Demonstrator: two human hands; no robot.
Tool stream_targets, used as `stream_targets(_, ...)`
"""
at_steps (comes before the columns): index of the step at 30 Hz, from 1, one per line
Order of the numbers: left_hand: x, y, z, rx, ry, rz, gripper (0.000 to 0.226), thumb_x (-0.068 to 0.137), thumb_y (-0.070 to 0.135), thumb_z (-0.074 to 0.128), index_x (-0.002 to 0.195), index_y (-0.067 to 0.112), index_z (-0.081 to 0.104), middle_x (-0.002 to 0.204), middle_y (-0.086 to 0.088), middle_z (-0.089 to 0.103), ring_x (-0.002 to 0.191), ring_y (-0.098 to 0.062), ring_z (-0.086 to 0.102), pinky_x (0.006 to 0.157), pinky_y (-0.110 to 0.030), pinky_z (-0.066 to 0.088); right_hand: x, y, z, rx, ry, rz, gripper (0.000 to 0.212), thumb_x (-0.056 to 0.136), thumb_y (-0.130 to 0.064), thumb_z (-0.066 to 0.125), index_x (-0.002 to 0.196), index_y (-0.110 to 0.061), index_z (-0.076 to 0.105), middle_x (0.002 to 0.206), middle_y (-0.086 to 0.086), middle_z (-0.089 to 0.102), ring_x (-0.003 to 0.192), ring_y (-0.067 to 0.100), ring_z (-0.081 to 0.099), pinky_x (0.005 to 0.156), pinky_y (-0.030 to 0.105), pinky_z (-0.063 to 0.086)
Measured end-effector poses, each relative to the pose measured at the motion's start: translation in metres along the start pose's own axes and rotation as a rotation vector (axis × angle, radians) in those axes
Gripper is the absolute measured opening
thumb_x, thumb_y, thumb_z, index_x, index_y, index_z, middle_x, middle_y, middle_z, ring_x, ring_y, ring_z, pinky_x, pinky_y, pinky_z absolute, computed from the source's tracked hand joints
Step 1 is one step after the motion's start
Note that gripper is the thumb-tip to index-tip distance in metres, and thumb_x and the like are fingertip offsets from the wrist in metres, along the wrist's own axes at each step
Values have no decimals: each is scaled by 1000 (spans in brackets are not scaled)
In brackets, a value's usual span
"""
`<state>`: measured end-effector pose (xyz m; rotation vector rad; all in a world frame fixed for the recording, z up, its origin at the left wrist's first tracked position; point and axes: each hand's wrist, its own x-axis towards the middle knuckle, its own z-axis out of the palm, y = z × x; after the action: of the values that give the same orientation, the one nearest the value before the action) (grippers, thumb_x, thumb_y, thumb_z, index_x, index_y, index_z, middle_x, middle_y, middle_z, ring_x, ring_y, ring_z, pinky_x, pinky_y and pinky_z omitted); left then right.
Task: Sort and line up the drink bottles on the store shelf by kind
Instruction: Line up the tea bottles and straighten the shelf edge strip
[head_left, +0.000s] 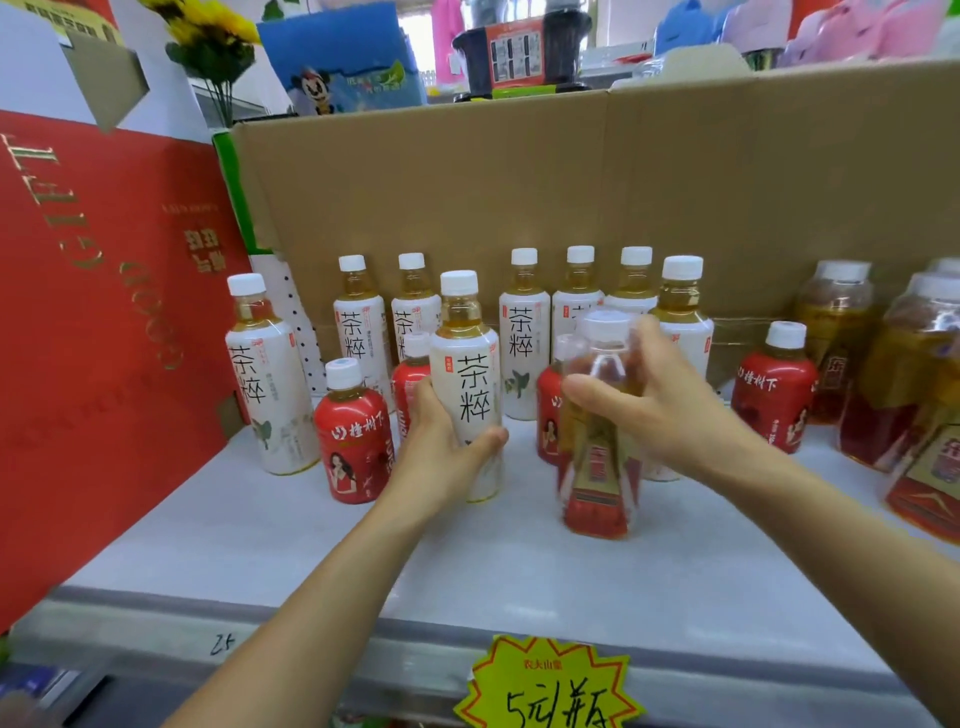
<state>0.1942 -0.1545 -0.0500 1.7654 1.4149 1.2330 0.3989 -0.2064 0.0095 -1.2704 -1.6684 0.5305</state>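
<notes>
Gripping white-labelled tea bottle (470, 395), left hand (441, 447), blurred red-based bottle (597, 499), right hand (660, 410)

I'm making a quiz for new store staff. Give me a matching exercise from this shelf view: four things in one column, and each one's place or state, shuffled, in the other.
1. left hand
2. right hand
3. yellow price tag
4. red gift box

A. on the front edge of the shelf
B. grips the white-label bottle
C. stands at the left end of the shelf
D. grips the clear red-based bottle

Pairs: 1-B, 2-D, 3-A, 4-C
</notes>
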Motion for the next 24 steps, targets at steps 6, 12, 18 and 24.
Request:
stream_targets(6,36,17,41,-53,-6,-36,79,87,17,74,145,18,20,144,-3,43,133,-23,45,111,-47,40,-26,15,-44,-10,138,51,47,85,-33,70,122,-23,43,107,-10,63,98,7,65,76,31,58)
stream_targets(12,47,32,63,62,21,-126,97,91,8,64,157,18,-7,158,-10,16,144,-31,26,118,-49,29,-31,22,-47,13,167,65,53,86,-34,70,129,-25,40,116,-13,61,105,8,63,86,38,58)
stream_targets(18,23,50,70,248,149,317,85,91,19,68,156,16,12,158,-2,14,147,-19,12,119,-34,16,-43,22,-53,-10,239,29,47,86,-35,70,123,-27,41,108,-13,65,99,3,66,84,35,59)
stream_targets(24,19,75,81,123,139,346,65,94,24,65,149,17,32,147,-3,35,140,-18,30,117,-41,30,-70,30,-82,-103,329,46,46,87,-39,67,121,-35,36,102,-21,59,94,-7,61,75,17,52)
